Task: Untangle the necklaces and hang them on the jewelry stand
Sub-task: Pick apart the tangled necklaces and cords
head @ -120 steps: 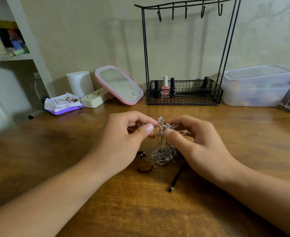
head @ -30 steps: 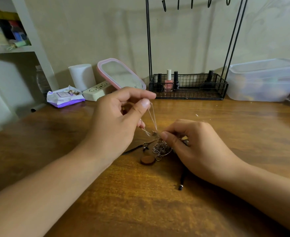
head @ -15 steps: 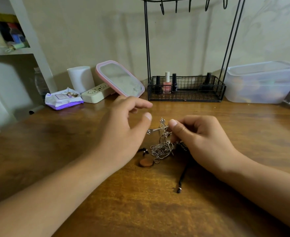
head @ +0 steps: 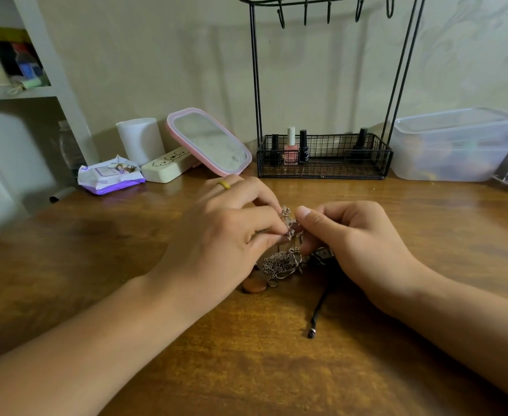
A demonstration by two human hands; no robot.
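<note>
A tangled clump of silver chain necklaces [head: 281,264] lies on the wooden table [head: 246,370] between my hands. My left hand [head: 225,235] pinches a small silver charm [head: 289,234] of the chain with thumb and fingers. My right hand [head: 354,241] pinches the same strand just to the right, thumb up beside an upper charm [head: 285,211]. A black cord necklace [head: 321,304] runs from the clump toward me, and a brown round pendant [head: 254,285] lies beside the chains. The black wire jewelry stand [head: 324,157] stands at the back, its hooks [head: 329,10] bare.
Nail polish bottles [head: 291,148] sit in the stand's basket. A pink-framed mirror [head: 209,142], a white cylinder [head: 140,139], a cream case [head: 168,168] and a wipes pack [head: 110,177] are at back left. A clear plastic box [head: 453,145] is at back right. Shelves [head: 13,91] stand left.
My left hand, open and apart from the chain half a second ago, has closed in and now pinches the charm. My right hand has kept its hold on the strand.
</note>
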